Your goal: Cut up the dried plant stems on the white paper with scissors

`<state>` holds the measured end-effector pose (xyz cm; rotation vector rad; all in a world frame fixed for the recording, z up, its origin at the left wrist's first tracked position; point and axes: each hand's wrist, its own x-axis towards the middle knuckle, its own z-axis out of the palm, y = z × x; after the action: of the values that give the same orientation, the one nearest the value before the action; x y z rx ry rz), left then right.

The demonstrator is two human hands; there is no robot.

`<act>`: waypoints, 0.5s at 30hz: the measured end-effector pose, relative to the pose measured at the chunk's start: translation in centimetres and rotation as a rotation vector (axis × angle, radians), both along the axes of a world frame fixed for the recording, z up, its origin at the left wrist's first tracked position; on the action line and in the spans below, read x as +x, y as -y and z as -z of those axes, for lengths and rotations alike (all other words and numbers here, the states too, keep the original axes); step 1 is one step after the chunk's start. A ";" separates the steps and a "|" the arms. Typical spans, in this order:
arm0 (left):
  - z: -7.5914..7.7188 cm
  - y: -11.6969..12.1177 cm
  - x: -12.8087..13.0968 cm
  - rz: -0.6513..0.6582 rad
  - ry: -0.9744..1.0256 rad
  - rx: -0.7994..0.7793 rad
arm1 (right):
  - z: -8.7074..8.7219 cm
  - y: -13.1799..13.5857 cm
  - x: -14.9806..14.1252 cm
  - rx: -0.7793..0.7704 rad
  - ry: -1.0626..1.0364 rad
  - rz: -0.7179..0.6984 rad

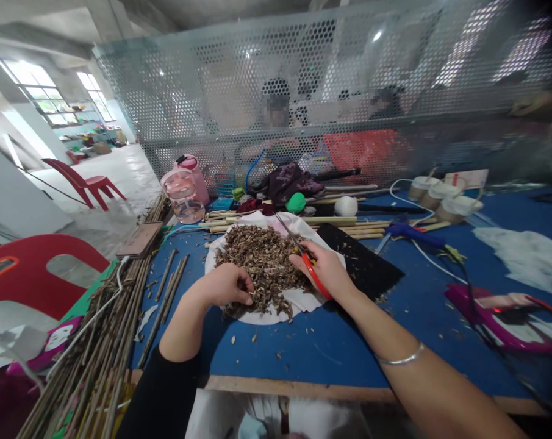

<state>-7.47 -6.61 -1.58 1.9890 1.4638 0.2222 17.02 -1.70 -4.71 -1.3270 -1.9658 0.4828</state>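
1. Two bare hands work over the heap: the right hand [328, 268] grips scissors [315, 277] with smooth orange-red handles, their slim metal blades pointing away from the body; the left hand [223, 285] has its fingers bent close to the thumb at the heap's near left edge, and I cannot tell whether they pinch anything.
2. The heap of dried brown plant pieces [266, 247] is crumbly, curled and flaky, mounded on a soft, rumpled white cloth [305, 300] between the hands.
3. A flat black sheet [369, 259] lies beside the cloth on the right, sprinkled with crumbs.
4. The blue tabletop [312, 356] carries scattered flakes; thin, rough brown sticks [104, 317] are bundled along the left.
5. Behind the cloth sit a green ball [296, 202], a white ball [346, 206], smooth pale rods [349, 222] and a clear pinkish jug [184, 198].
6. Beyond rises a perforated screen [221, 85]; red plastic chairs [42, 274] and bright windows [42, 88] show at left.
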 end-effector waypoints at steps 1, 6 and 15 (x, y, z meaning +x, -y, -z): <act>0.2 -0.1 0.2 -0.019 -0.029 0.031 | 0.0 0.0 0.0 -0.003 -0.002 -0.003; 0.8 -0.7 0.7 -0.023 -0.023 0.063 | -0.2 0.2 -0.1 -0.009 -0.008 -0.018; 0.5 -1.4 0.7 -0.346 0.245 0.241 | -0.9 1.1 -0.8 -0.015 0.060 -0.055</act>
<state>-6.73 -5.18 -2.05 1.7957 1.6708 0.7960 16.27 -2.79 -3.84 -1.3133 -2.0559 0.4900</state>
